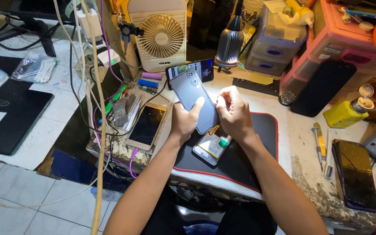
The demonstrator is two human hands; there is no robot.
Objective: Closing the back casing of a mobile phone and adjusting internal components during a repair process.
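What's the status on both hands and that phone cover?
Left hand and right hand both grip the dark back cover. Opened phone lies below on the mat. Nothing in the way.

a single head-worn camera looks steeply down from close above at the cluttered table (283,109), arms reaching in from the lower edge.

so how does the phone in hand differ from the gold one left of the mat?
The dark phone is held tilted above the mat by the left hand and right hand, back and camera showing. The gold phone lies flat, untouched, dark screen up. Both are slim rectangular slabs.
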